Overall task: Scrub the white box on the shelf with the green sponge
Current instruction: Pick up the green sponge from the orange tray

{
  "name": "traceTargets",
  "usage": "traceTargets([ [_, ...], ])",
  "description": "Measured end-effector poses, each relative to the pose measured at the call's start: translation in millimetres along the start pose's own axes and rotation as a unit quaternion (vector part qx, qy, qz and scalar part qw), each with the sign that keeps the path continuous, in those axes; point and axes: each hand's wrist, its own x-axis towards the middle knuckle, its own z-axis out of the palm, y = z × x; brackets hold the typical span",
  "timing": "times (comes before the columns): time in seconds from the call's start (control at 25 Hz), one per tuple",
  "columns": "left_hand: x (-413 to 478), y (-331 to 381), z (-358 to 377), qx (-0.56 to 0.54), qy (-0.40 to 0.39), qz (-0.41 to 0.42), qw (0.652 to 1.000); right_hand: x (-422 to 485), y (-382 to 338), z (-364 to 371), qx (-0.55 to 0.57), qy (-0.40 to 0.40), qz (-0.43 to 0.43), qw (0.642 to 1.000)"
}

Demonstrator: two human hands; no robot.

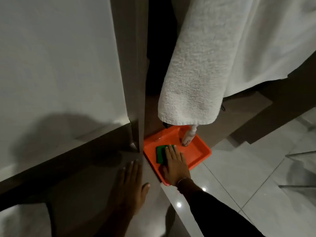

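- Dim light fills this corner, where a pale tiled floor meets a tall white cabinet panel with a dark recess behind its edge.
- Down on the floor, pushed right against the panel's edge, sits an orange tray, which seems to be there to keep the cleaning things together and off the tiles.
- On the tray lies the green sponge, flat, toward the side nearest the panel.
- The right hand rests on top of the sponge with fingers stretched out and barely curled; it covers the sponge's near half but has not closed round it, so I would call this the reach before the pick-up.
- A small bottle stands upright at the tray's far side, well clear of the hand, its top hidden by a hanging white towel.
- The left hand is spread flat and open against the dark ledge beside the panel, holding nothing; it looks like a brace for leaning down.
- The white box and its shelf I cannot make out from here, so the scrubbing has not begun.
- Next, the fingers need to curl under the sponge's edges, since a flat palm alone will not lift it.
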Motion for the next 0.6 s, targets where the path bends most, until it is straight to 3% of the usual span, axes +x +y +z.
traceTargets([
  [0.2, 11.1, -1.5, 35.8, -0.004, 0.026, -0.022, 0.999, 43.4, 14.3, 27.7, -0.057, -0.067, -0.038, 0.995],
  [0.6, -0.9, -0.4, 15.1, -0.002, 0.003, -0.040, 0.999, 38.6, 4.1, 20.9, -0.047, -0.015, -0.026, 0.998],
])
